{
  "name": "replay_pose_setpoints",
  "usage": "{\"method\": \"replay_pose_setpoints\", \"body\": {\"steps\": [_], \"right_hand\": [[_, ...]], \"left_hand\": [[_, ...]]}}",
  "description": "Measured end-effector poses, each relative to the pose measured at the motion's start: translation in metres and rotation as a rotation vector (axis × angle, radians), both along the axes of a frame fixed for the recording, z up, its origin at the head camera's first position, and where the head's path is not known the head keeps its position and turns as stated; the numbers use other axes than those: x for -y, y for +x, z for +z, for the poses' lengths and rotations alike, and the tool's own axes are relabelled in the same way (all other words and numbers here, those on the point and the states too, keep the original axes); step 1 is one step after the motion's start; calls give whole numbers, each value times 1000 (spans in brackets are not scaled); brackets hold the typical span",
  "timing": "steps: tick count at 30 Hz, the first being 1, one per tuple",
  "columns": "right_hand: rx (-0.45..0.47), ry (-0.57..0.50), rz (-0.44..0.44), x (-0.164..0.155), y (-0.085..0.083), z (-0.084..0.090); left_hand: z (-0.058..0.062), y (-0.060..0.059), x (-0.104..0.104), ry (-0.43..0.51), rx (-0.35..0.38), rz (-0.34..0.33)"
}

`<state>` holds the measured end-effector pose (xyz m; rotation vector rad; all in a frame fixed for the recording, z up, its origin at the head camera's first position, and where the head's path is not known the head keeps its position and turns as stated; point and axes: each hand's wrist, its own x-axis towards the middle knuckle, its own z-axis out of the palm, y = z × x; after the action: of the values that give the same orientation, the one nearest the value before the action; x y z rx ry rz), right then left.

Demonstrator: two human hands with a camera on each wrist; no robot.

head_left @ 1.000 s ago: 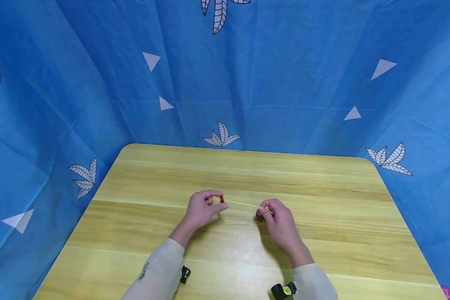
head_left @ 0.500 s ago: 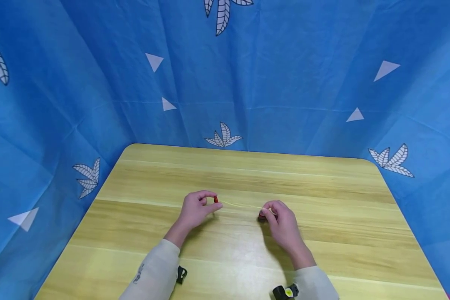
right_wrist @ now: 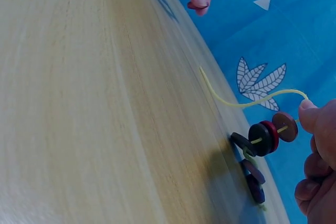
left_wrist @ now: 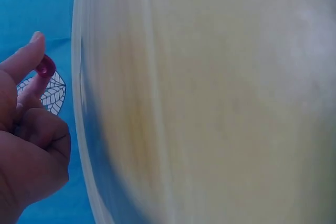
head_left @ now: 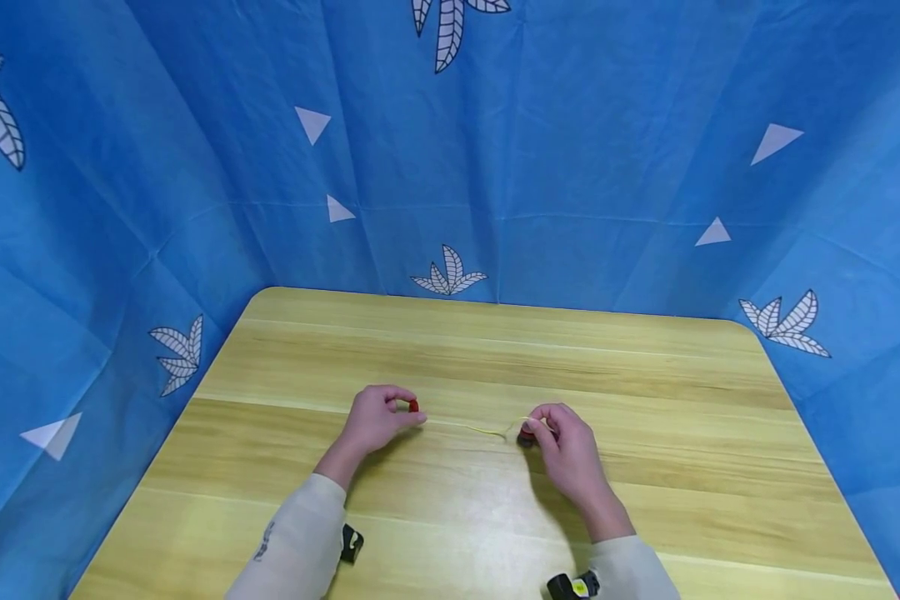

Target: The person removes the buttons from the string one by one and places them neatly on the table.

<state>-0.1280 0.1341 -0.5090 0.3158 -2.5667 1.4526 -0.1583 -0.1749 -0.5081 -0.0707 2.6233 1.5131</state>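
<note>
My left hand (head_left: 373, 419) pinches a small red button (head_left: 413, 407) between thumb and index finger, a little above the table. In the left wrist view the red button (left_wrist: 47, 66) shows its round face at the fingertips. My right hand (head_left: 568, 450) pinches a thin yellow string (right_wrist: 226, 102). Its loose end curves out toward the left hand, apart from the red button. Below the right fingertips several round buttons hang threaded on the string: a brown button (right_wrist: 285, 127), a red one, a dark one (right_wrist: 260, 140) and others lower down, near the tabletop.
The wood-grain table (head_left: 450, 342) has rounded far corners. Behind it and at both sides hangs a blue curtain (head_left: 570, 150) with white leaves and triangles. A black wrist device (head_left: 570, 587) sits at the right sleeve, another (head_left: 352, 544) at the left.
My left hand has moved left and slightly down with the red button, which has come off the string. The string, first taut between the hands, now droops loose. The right hand has barely moved.
</note>
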Motion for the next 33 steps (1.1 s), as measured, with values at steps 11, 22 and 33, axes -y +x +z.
{"method": "replay_pose_setpoints", "body": {"steps": [11, 22, 33], "right_hand": [[-3, -14, -3, 0, 1, -2], [-9, -5, 1, 1, 0, -3], [10, 7, 5, 0, 1, 0]], "left_hand": [[-7, -3, 5, -90, 61, -55], [-9, -4, 6, -150, 79, -42], [-8, -7, 7, -104, 123, 7]]}}
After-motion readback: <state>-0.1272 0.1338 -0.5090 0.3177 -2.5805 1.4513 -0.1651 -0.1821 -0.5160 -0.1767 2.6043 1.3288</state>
